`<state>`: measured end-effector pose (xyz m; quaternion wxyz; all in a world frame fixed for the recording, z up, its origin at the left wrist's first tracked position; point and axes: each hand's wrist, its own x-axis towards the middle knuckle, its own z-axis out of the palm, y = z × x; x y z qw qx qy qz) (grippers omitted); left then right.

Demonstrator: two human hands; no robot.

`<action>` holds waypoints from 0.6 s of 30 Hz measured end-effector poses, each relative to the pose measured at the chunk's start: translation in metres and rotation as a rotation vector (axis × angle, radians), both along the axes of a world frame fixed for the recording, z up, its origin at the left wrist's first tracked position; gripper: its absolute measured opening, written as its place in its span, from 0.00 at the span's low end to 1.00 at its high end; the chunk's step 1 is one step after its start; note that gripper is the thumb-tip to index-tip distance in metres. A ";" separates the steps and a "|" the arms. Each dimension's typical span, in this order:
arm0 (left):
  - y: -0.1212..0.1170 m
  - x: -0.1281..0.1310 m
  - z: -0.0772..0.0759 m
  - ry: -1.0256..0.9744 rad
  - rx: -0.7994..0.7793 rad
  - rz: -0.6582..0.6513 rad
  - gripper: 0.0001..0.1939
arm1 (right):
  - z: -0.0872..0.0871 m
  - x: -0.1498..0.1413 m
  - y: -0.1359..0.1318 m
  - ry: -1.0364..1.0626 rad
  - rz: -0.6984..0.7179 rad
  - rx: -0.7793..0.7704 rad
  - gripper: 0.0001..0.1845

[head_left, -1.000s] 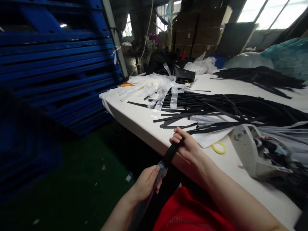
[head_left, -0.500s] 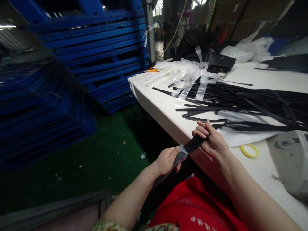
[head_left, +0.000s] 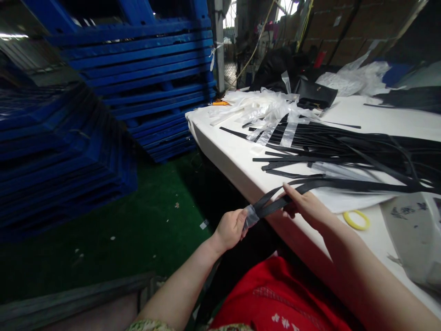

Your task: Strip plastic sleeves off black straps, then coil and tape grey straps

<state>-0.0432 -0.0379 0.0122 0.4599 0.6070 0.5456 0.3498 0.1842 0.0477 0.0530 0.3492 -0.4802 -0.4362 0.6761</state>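
Note:
My left hand (head_left: 230, 228) is closed round a clear plastic sleeve (head_left: 251, 216), just off the table's edge. Black flat strips (head_left: 274, 208) come out of the sleeve's upper end in two branches with a gap between them. My right hand (head_left: 305, 206) grips the lower branch over the table edge, its thumb on top and the other fingers partly hidden underneath. From there the strips run right across the white table (head_left: 237, 158). A large bundle of similar black strips (head_left: 344, 142) lies behind my hands.
Crumpled clear plastic sleeves (head_left: 265, 103) lie at the table's far left corner, near an orange-handled cutter (head_left: 220, 103). A yellow ring (head_left: 356, 220) rests to the right of my right forearm. Stacked blue pallets (head_left: 148, 78) stand on the left above a green floor (head_left: 165, 239).
My right hand has turned palm down and shifted slightly down along the strips, which have spread into two branches. My left hand has drawn a little to the left with the sleeve.

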 end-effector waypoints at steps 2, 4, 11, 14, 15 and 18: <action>0.000 -0.003 0.000 0.025 -0.008 -0.036 0.31 | 0.000 0.006 0.001 -0.057 0.086 0.076 0.20; -0.001 -0.001 0.002 -0.005 -0.038 -0.097 0.31 | 0.001 0.004 -0.001 -0.066 0.097 0.184 0.20; -0.003 0.017 0.011 -0.119 -0.060 -0.119 0.31 | -0.023 -0.029 -0.028 -0.066 -0.024 0.179 0.12; -0.002 0.018 0.013 -0.045 -0.013 -0.084 0.30 | -0.039 -0.035 -0.038 0.116 -0.048 -0.035 0.12; -0.003 0.017 0.013 -0.021 -0.001 -0.080 0.30 | -0.040 -0.034 -0.038 0.191 -0.074 -0.100 0.12; -0.005 0.014 0.014 0.029 0.001 -0.112 0.31 | -0.032 -0.021 -0.023 0.414 -0.235 -0.273 0.11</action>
